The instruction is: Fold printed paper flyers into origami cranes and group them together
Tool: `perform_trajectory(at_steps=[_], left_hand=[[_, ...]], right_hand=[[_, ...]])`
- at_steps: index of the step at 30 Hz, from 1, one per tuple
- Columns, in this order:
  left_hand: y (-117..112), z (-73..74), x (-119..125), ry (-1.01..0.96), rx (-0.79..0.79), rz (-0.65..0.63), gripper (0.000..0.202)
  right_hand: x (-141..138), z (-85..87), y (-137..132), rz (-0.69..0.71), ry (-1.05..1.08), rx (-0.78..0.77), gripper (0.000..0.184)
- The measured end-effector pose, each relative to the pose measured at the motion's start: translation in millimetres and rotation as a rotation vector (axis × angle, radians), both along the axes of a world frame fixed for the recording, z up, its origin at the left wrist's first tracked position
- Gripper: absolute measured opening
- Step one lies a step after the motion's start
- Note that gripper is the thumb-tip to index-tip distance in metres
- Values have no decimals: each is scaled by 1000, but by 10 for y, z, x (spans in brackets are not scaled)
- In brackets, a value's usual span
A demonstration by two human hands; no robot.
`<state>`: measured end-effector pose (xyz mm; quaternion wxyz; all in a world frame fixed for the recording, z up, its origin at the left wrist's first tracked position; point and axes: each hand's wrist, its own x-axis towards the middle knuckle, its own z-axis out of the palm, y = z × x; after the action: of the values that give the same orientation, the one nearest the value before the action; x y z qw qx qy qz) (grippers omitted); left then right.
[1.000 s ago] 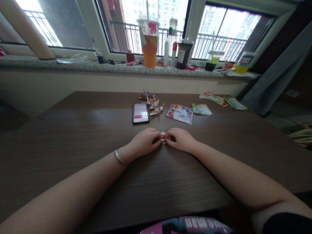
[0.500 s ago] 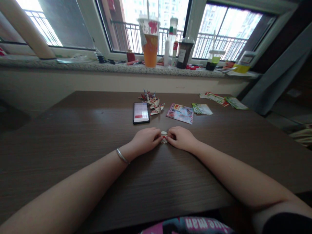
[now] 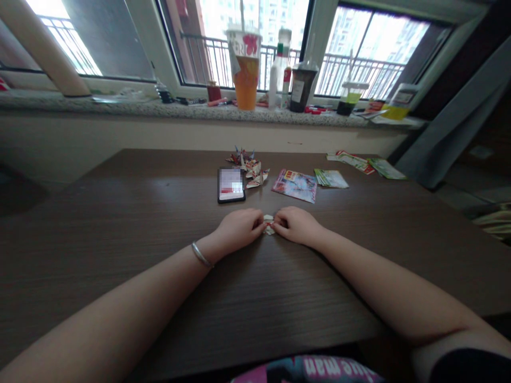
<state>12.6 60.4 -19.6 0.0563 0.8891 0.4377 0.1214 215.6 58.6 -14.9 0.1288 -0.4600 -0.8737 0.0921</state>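
Observation:
A small folded piece of printed paper (image 3: 269, 224) lies on the dark wooden table (image 3: 120, 223), pinched from both sides. My left hand (image 3: 237, 230), with a silver bracelet on its wrist, closes its fingers on the paper's left end. My right hand (image 3: 296, 225) closes on its right end. Most of the paper is hidden between the fingertips. Beyond the hands lies a black phone (image 3: 231, 184), and just behind it a small heap of folded paper shapes (image 3: 249, 166).
Printed paper sheets (image 3: 295, 185) and a green stack (image 3: 330, 178) lie right of the phone, more leaflets (image 3: 351, 159) further back. The stone windowsill (image 3: 120, 109) carries an orange drink cup (image 3: 246, 69), bottles and a dark cup (image 3: 301, 88). A grey curtain (image 3: 451, 122) hangs at right.
Both hands have shifted slightly away from me along the table, still pinching the small paper; nothing else has moved.

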Motion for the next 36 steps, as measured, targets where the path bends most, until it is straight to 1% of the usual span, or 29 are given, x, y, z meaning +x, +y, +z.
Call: perform_trajectory(at_steps=[5,10,14,22,26,32,36], left_hand=[[-14,23,1,10,1,-9,25],[-9,15,3,6,2,-13,25],[-1,9,6,12,15,-15,25],[-4,18,24,59,9,18,23],[-22,22,40,93,38,25,22],[-37,34,63,102,51,31,22],[-39,27,51,101,51,35,22]], right_hand=[[20,11,2,40,11,6,24],[13,16,21,78,-48,28,22],[-10,41,26,54,-137,39,24],[-52,95,16,-1,-218,2,30],[-58,98,13,-17,-200,-6,27],[-57,100,21,-56,-133,-66,24],[-51,91,10,-54,-100,-65,21]])
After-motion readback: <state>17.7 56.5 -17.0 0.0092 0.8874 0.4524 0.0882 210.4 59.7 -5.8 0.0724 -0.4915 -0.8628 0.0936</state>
